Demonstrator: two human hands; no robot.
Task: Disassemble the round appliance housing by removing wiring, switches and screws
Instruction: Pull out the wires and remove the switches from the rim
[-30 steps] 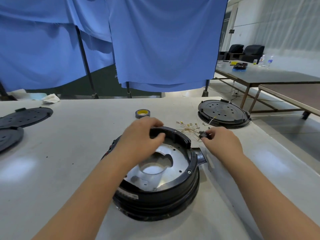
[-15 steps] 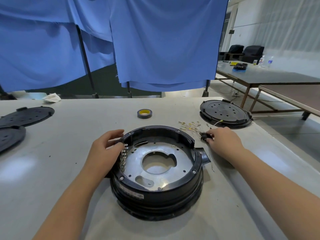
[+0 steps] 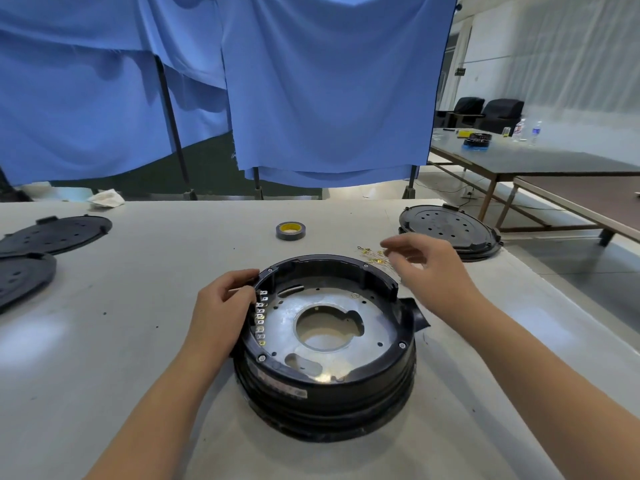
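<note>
The round black appliance housing (image 3: 325, 386) sits at the middle of the table, its open side up and a silver metal plate (image 3: 377, 317) with a large centre hole inside it. My left hand (image 3: 221, 306) grips the housing's left rim, fingers curled over the edge beside a row of small metal terminals (image 3: 260, 317). My right hand (image 3: 429, 268) hovers just past the housing's far right rim, fingers loose and blurred, holding nothing I can see. Under its fingertips lies a small pile of thin wires with gold terminals (image 3: 372, 254).
A tape roll (image 3: 291, 231) lies beyond the housing. A black perforated lid (image 3: 450, 233) rests at the table's right corner, and two more lids (image 3: 55, 233) (image 3: 20, 278) lie far left. A white cloth (image 3: 105, 198) sits at the back edge. Blue curtains hang behind.
My left hand moved from the far rim to the left rim and took hold there. My right hand let go of a small dark part by the wire pile and lifted off the table.
</note>
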